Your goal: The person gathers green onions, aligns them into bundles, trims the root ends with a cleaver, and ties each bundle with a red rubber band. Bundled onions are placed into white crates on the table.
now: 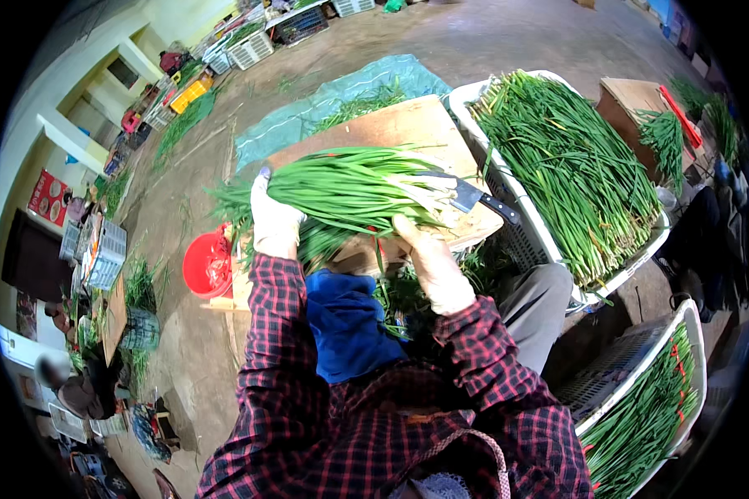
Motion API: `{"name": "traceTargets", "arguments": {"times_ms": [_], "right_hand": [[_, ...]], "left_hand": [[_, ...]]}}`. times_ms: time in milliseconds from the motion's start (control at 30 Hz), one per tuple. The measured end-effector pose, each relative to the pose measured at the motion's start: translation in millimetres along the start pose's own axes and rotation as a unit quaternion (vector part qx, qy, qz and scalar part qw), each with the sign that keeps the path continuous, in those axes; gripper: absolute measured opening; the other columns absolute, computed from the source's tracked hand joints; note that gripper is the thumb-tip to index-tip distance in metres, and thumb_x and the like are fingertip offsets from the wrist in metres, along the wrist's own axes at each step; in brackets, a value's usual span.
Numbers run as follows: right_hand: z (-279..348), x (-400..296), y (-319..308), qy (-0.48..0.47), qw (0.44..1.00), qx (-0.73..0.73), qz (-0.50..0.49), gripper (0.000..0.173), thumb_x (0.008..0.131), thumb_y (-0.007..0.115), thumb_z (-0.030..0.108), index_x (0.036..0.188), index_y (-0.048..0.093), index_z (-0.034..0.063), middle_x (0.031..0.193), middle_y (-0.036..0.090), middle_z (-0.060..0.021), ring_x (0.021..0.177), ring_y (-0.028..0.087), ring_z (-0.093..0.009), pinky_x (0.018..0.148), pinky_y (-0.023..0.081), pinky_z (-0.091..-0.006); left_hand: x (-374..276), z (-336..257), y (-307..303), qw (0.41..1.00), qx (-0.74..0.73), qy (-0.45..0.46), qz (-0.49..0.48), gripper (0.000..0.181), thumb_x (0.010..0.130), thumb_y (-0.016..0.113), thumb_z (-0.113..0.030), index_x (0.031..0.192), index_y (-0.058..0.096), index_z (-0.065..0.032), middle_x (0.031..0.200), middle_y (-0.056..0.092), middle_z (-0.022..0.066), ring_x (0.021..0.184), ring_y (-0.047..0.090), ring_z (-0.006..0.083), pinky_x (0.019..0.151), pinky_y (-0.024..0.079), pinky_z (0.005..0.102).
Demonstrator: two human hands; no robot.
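Observation:
A thick bunch of garlic chives [343, 184] lies over a wooden board [406, 121], its pale stalk ends to the right. My left hand [274, 215], in a pale glove, grips the leafy end, thumb up. My right hand [434, 265], also gloved, meets the bunch's near edge by the stalks; how far its fingers close is hidden. A red tie [377, 243] shows between my hands, beneath the leaves. Partly covered by the stalk ends, a cleaver [471, 196] rests on the board with its black handle over the right edge.
To the right stands a white crate [518, 178] heaped with chives. Another crate [696, 374] holds red-tied bunches at lower right. A red bucket [206, 265] is left of the board, and a green tarp [274, 134] lies beyond. A person [87, 390] sits at far left.

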State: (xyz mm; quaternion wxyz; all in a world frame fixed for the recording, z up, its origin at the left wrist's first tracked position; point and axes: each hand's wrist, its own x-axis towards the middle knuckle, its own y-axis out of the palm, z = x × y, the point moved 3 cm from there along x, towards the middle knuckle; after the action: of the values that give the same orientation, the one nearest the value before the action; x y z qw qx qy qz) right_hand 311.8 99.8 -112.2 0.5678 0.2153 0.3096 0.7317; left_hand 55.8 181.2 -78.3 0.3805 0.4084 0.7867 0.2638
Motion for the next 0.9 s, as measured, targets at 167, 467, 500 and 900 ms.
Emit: {"name": "traceTargets", "arguments": {"times_ms": [167, 467, 500, 900], "right_hand": [[-7, 4, -2, -0.070, 0.980, -0.163, -0.087, 0.026, 0.082, 0.070, 0.016, 0.099, 0.064, -0.0029, 0.090, 0.067, -0.0067, 0.079, 0.059, -0.013, 0.072, 0.047, -0.0275], [-14, -10, 6, -0.074, 0.981, -0.176, -0.040, 0.018, 0.083, 0.066, 0.010, 0.099, 0.061, 0.0021, 0.079, 0.062, -0.0022, 0.059, 0.053, -0.011, 0.053, 0.042, -0.0255], [-15, -11, 7, -0.077, 0.980, -0.185, -0.019, 0.019, 0.084, 0.065, 0.010, 0.101, 0.061, 0.0018, 0.082, 0.063, -0.0026, 0.060, 0.054, -0.011, 0.053, 0.042, -0.0254], [43, -111, -18, 0.163, 0.975, -0.101, 0.116, 0.032, 0.093, 0.053, 0.022, 0.070, 0.053, 0.0003, 0.073, 0.060, -0.0114, 0.068, 0.056, -0.021, 0.075, 0.046, -0.0335]], "left_hand": [[-4, 3, -8, 1.000, -0.005, 0.005, 0.022, 0.039, 0.087, 0.056, -0.033, 0.112, 0.058, -0.0032, 0.117, 0.061, 0.0149, 0.106, 0.056, 0.0348, 0.095, 0.042, 0.0517], [-2, 3, -26, 0.999, -0.004, 0.001, 0.036, 0.038, 0.086, 0.056, -0.033, 0.110, 0.059, -0.0037, 0.118, 0.060, 0.0159, 0.106, 0.056, 0.0361, 0.094, 0.042, 0.0544], [1, 1, -30, 0.999, 0.003, -0.006, 0.038, 0.038, 0.086, 0.056, -0.033, 0.110, 0.059, -0.0036, 0.118, 0.060, 0.0160, 0.106, 0.056, 0.0362, 0.095, 0.042, 0.0543], [55, -39, -95, 0.968, 0.171, 0.102, 0.153, 0.031, 0.090, 0.052, -0.027, 0.105, 0.063, -0.0015, 0.110, 0.065, 0.0136, 0.098, 0.061, 0.0304, 0.091, 0.047, 0.0444]]}}
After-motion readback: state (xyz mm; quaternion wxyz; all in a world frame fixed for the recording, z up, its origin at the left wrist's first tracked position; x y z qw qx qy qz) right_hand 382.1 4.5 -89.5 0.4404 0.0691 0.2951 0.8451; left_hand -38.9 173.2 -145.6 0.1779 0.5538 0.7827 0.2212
